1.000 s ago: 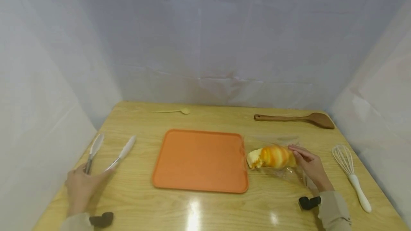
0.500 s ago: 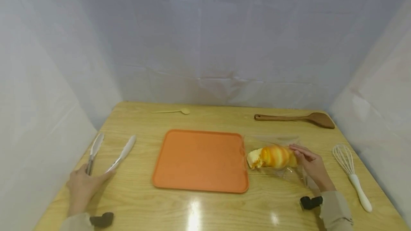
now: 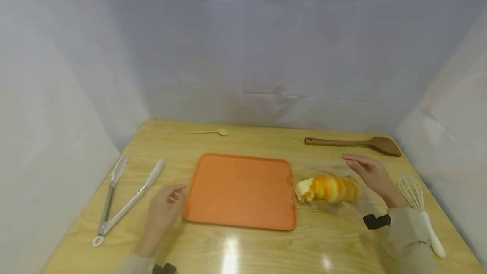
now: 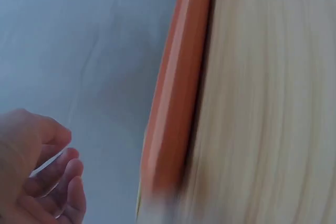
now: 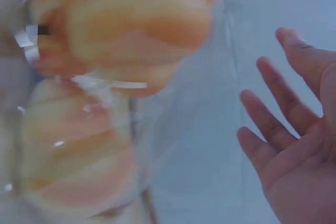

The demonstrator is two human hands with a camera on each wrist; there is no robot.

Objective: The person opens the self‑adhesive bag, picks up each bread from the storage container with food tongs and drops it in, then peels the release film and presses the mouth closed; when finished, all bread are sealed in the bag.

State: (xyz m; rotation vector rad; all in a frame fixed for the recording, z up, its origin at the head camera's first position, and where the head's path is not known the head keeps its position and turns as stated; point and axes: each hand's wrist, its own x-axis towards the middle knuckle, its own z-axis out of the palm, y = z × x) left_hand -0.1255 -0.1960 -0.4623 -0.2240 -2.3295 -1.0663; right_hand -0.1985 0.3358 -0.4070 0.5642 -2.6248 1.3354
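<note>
Blurred by motion, my left hand (image 3: 164, 211) is at the left edge of the orange tray (image 3: 239, 191), its fingers loosely bent and holding nothing. To its left lie metal tongs (image 3: 125, 208) with white tips, spread apart on the table. On the right, my right hand (image 3: 374, 177) is raised just above the clear plastic bag (image 3: 348, 209). Bread (image 3: 331, 188) with orange-brown stripes sits inside that bag, beside the tray. The right wrist view shows the right hand's fingers (image 5: 275, 114) extended and apart from the bagged bread (image 5: 136, 24).
A pale yellow spoon (image 3: 222, 132) lies along the table's back edge. At the back right is a wooden spatula (image 3: 382, 145). A white-handled whisk (image 3: 430, 231) lies near the right edge, partly behind the right sleeve. White sheets (image 3: 266, 45) enclose the table's back and sides.
My left hand has let go of the tongs and moved right to the tray. My right hand has come off the bagged bread and risen slightly.
</note>
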